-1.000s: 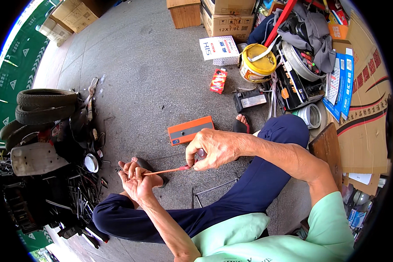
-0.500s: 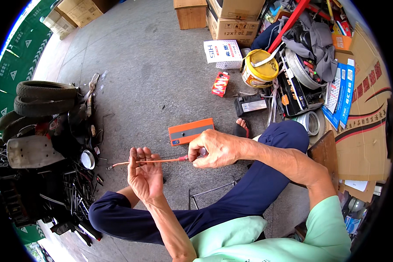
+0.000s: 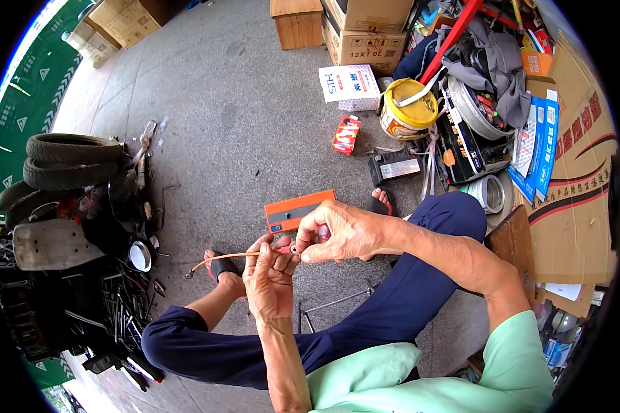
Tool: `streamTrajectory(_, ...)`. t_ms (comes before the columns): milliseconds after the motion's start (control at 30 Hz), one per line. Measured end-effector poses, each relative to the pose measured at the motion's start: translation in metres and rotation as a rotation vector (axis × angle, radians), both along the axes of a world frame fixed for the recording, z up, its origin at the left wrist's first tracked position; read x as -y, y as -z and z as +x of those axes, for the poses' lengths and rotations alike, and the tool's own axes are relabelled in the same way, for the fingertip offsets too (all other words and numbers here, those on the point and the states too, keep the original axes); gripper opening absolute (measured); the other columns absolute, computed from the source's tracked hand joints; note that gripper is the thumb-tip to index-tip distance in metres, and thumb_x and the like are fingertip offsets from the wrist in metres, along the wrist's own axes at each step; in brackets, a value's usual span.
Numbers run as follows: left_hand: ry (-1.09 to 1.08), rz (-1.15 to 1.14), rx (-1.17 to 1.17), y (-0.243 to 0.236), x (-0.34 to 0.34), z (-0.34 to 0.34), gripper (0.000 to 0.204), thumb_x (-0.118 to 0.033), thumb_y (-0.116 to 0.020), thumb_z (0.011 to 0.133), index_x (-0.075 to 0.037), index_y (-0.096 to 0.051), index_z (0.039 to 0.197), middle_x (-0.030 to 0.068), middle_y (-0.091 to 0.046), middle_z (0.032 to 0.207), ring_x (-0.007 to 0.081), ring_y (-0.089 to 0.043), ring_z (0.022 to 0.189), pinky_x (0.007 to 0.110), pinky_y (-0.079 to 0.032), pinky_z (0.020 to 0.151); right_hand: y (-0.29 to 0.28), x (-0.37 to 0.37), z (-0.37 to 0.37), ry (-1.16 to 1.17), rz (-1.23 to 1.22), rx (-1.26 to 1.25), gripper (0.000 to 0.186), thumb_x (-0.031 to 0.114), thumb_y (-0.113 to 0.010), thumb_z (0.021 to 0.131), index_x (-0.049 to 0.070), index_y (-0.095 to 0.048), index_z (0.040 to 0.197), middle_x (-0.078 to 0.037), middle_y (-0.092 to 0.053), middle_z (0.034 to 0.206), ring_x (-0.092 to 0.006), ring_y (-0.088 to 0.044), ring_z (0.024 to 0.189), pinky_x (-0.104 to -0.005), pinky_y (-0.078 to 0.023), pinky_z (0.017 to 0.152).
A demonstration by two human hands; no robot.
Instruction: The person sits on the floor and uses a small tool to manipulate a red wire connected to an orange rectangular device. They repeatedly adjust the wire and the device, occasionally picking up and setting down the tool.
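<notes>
An orange cable (image 3: 231, 256) with a metal ring terminal at its free left end stretches across in front of me. My left hand (image 3: 272, 286) is closed on it, thumb and fingers pinching close to the red sleeve at its right end. A ring-shaped metal end (image 3: 293, 249) shows between my two hands. My right hand (image 3: 351, 230) meets it there, fingers curled, thumb and forefinger at the cable end. A rounded purplish-red thing (image 3: 324, 233) peeks out within my right hand's curl; its kind is unclear. Beyond my hands lies an orange and grey box (image 3: 300, 212).
Old tyres (image 3: 72, 158) and loose tools (image 3: 124, 303) are heaped on the left. To the right stand a yellow-lidded bucket (image 3: 410, 103), a black battery (image 3: 395, 166) and a large cardboard sheet (image 3: 568, 172). A thin metal frame (image 3: 334, 301) stands by my legs.
My left hand has slid right along the cable, from an opened palm under its middle to a pinch beside the red sleeve. The free end now droops lower. My right hand has barely moved.
</notes>
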State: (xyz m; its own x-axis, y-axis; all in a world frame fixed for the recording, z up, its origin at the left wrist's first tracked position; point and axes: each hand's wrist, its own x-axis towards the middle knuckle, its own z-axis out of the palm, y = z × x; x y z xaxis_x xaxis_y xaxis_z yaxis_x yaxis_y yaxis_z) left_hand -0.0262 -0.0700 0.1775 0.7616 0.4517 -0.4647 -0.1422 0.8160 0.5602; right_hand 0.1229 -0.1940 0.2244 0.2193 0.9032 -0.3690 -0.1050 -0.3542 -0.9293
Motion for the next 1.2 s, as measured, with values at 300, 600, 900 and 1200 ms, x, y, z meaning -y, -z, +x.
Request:
streamTrajectory(300, -0.023, 0.430, -0.327, 0.020, 0.032, -0.032, 0.029, -0.028, -0.052, 0.093, 0.000, -0.057, 0.087, 0.0056, -0.059, 0.071, 0.0115, -0.057, 0.062, 0.024, -0.047, 0.059, 0.006, -0.002, -0.004, -0.163, 0.051, 0.124, 0.024, 0.020, -0.067, 0.073, -0.001, -0.067, 0.086, -0.004, -0.066, 0.078, -0.0096, -0.056, 0.068, -0.0270, -0.046, 0.064)
streamTrajectory(600, 0.193, 1.355, -0.234, 0.022, 0.035, -0.028, 0.029, -0.003, -0.069, 0.076, -0.002, -0.060, 0.103, 0.0088, -0.063, 0.093, 0.0207, -0.059, 0.087, 0.031, -0.046, 0.079, 0.012, -0.003, -0.006, -0.198, 0.031, 0.048, 0.024, 0.021, -0.067, 0.074, 0.000, -0.066, 0.085, -0.004, -0.063, 0.073, -0.0085, -0.055, 0.065, -0.0254, -0.046, 0.059)
streamTrajectory(900, 0.097, 0.933, -0.094, 0.033, 0.036, -0.013, 0.026, -0.014, -0.057, 0.091, -0.001, -0.058, 0.113, 0.0058, -0.064, 0.093, 0.0118, -0.058, 0.084, 0.025, -0.046, 0.075, 0.001, -0.003, -0.005, -0.050, 0.033, -0.232, 0.021, 0.016, -0.068, 0.081, -0.002, -0.063, 0.092, -0.005, -0.063, 0.075, -0.0069, -0.054, 0.050, -0.0203, -0.043, 0.044)
streamTrajectory(1200, 0.138, 0.512, -0.079, 0.010, 0.005, 0.026, 0.032, -0.024, -0.056, 0.092, -0.003, -0.059, 0.115, -0.0063, -0.049, 0.069, 0.0020, -0.035, 0.059, 0.018, -0.026, 0.052, -0.009, -0.005, 0.007, 0.175, 0.110, -0.018, 0.017, 0.013, -0.071, 0.078, 0.001, -0.069, 0.089, -0.004, -0.065, 0.072, -0.0045, -0.053, 0.051, -0.0194, -0.043, 0.041)
